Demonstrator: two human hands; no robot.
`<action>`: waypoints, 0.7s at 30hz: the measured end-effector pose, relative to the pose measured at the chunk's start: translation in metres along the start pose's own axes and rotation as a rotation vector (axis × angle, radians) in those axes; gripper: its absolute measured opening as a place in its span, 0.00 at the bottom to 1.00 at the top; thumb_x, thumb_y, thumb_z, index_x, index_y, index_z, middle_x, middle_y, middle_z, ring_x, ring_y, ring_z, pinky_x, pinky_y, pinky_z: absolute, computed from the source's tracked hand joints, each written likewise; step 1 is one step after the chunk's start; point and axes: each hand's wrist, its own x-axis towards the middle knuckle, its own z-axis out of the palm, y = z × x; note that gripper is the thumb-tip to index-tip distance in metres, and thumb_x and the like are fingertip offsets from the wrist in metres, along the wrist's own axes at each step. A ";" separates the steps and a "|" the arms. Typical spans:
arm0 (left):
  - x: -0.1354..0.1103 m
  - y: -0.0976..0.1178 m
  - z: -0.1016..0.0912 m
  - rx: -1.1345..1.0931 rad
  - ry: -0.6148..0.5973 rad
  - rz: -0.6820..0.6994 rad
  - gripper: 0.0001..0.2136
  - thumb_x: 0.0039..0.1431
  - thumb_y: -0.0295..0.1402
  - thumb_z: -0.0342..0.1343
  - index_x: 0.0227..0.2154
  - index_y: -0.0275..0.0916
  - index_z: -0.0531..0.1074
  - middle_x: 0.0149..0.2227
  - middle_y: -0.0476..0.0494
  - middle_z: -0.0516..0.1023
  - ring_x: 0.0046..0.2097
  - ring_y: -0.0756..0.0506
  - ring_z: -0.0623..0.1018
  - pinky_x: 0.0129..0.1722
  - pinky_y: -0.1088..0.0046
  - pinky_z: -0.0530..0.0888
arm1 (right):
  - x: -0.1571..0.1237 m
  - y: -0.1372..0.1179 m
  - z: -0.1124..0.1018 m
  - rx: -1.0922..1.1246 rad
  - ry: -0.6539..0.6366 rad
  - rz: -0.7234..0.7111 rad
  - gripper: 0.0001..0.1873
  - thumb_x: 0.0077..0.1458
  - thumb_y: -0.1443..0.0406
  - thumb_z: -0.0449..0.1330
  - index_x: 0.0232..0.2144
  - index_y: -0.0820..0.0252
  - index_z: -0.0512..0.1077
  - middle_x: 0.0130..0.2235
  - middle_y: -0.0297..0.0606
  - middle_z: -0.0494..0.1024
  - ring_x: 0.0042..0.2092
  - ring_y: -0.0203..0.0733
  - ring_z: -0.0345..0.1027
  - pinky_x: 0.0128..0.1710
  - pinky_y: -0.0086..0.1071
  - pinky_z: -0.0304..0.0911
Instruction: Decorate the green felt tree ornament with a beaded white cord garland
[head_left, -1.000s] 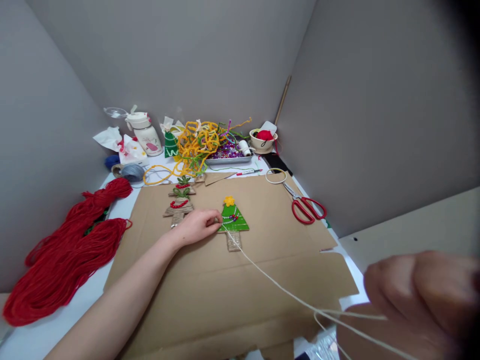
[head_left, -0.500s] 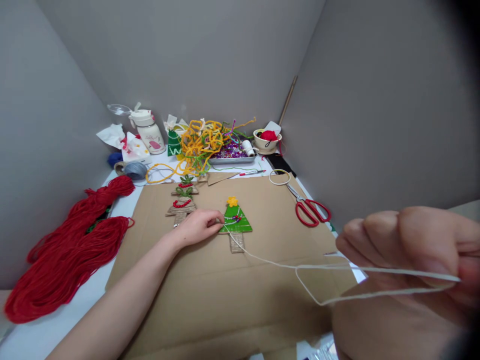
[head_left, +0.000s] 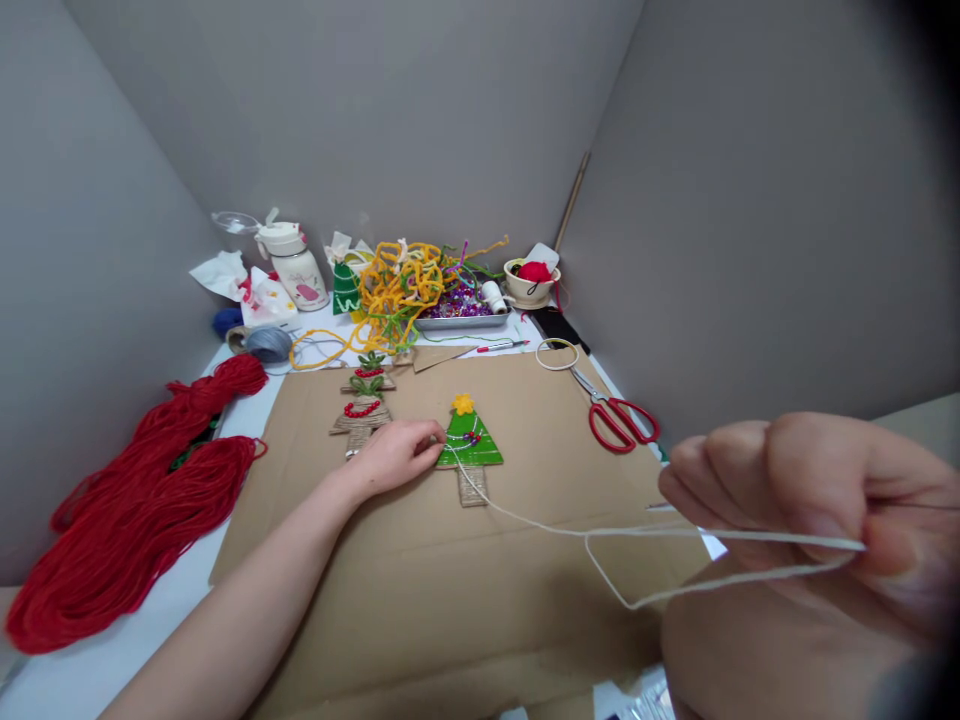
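1. Left hand [head_left: 401, 450]: fingers curled close together, their tips at the left edge of a green tree ornament [head_left: 469, 456]. From where I stand I cannot tell whether they pinch its edge or the cord there.
2. The ornament lies flat on a cardboard sheet [head_left: 555, 580], just right of those fingertips, a yellow star [head_left: 463, 404] at its top, wrapped trunk [head_left: 472, 487] nearest the wearer, white strands and small beads across its face.
3. Right hand [head_left: 832, 490]: thumb and forefinger pinch a doubled loop of white cord [head_left: 586, 536], which runs across to the left fingertips.
4. The ornament looks light and stiff, its beads easily shifted; the side edges seem the safest hold. The cord looks soft and limp, best pinched near its end.
5. Red-handled scissors [head_left: 622, 424] rest beyond the right fingers; twine-wrapped trees [head_left: 364, 412] lie beyond the left wrist.
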 end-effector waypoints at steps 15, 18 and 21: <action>-0.001 0.000 0.000 0.013 0.011 -0.018 0.08 0.58 0.32 0.48 0.35 0.41 0.71 0.28 0.48 0.75 0.29 0.50 0.71 0.30 0.77 0.62 | 0.003 0.008 0.009 0.085 0.055 0.004 0.07 0.53 0.63 0.60 0.26 0.60 0.70 0.19 0.32 0.58 0.21 0.34 0.50 0.22 0.33 0.46; -0.001 0.000 -0.001 -0.001 0.026 -0.030 0.08 0.59 0.33 0.47 0.34 0.41 0.71 0.28 0.49 0.74 0.29 0.50 0.71 0.30 0.77 0.62 | 0.001 0.009 0.006 0.077 0.037 0.007 0.07 0.54 0.63 0.59 0.26 0.59 0.70 0.19 0.31 0.58 0.21 0.33 0.49 0.22 0.33 0.46; -0.001 0.003 -0.004 -0.021 0.076 -0.069 0.08 0.59 0.33 0.47 0.35 0.41 0.71 0.24 0.51 0.71 0.27 0.51 0.69 0.28 0.76 0.60 | -0.001 0.013 0.004 0.076 0.017 0.013 0.07 0.54 0.62 0.59 0.27 0.59 0.69 0.19 0.31 0.57 0.21 0.33 0.49 0.22 0.32 0.46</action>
